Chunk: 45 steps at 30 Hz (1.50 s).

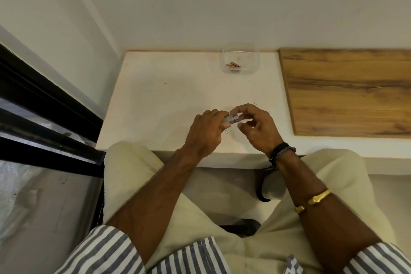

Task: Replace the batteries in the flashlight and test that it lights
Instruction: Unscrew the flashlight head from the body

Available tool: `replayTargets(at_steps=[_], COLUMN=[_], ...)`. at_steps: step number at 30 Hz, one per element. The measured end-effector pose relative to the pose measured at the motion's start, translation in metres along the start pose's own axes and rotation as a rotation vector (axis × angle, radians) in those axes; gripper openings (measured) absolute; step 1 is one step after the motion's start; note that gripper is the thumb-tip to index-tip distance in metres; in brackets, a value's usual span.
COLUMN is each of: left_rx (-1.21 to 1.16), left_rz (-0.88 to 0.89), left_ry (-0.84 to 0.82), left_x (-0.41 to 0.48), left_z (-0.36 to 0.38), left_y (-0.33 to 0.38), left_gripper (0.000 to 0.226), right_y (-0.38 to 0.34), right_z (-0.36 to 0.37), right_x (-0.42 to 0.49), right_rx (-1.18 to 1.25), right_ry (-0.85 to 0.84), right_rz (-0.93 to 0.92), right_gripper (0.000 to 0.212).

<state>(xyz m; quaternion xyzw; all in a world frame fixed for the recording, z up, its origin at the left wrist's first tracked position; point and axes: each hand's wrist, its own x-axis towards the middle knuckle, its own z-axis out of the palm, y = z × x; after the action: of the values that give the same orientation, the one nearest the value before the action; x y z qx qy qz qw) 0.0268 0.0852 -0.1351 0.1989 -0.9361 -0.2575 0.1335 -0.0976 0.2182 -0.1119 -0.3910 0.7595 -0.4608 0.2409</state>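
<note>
**Flashlight still in hand, not lit yet**

Your left hand [205,132] is wrapped around the small grey flashlight [231,118], held just above the white table [155,100]. Your right hand [255,125] pinches its exposed end with thumb and fingertips, probably twisting a cap, though I can't tell which way. No beam showing, so the test is still left. Well away by the wall, a clear container [240,58] holds a couple of coppery batteries [232,64]; old or new, can't say.

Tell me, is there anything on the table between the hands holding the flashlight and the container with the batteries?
Nothing visible. The left hand grips the flashlight, the right hand works at its end. The white table is bare up to the clear container holding the batteries.
</note>
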Motion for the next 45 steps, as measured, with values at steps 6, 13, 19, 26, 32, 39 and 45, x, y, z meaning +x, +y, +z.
replayTargets(at_steps=[6, 13, 19, 26, 32, 39, 45], left_rx=[-0.002, 0.015, 0.015, -0.024, -0.036, -0.003, 0.023], left_rz=[0.033, -0.011, 0.037, -0.026, -0.013, 0.005, -0.017], left_ry=[-0.033, -0.044, -0.036, -0.077, -0.057, -0.075, -0.091], left_x=[0.001, 0.004, 0.002, 0.005, 0.003, 0.002, 0.003], left_z=[0.006, 0.010, 0.011, 0.014, 0.015, 0.015, 0.014], left_y=[0.001, -0.004, -0.004, -0.007, -0.009, -0.006, -0.007], left_gripper=[0.029, 0.035, 0.030, 0.035, 0.032, 0.034, 0.037], right_y=[-0.002, 0.000, 0.001, 0.000, 0.001, -0.001, 0.002], right_z=[0.004, -0.006, -0.001, -0.006, -0.008, -0.003, -0.009], right_x=[0.002, 0.004, 0.001, 0.002, 0.001, 0.001, 0.001], right_rx=[-0.093, 0.039, -0.036, 0.044, 0.029, -0.038, 0.031], right_ry=[0.072, 0.004, 0.047, 0.020, 0.005, 0.036, -0.042], right_rz=[0.149, 0.035, 0.097, 0.163, 0.060, 0.146, 0.041], right_gripper=[0.033, 0.031, 0.024, 0.037, 0.018, 0.020, 0.031])
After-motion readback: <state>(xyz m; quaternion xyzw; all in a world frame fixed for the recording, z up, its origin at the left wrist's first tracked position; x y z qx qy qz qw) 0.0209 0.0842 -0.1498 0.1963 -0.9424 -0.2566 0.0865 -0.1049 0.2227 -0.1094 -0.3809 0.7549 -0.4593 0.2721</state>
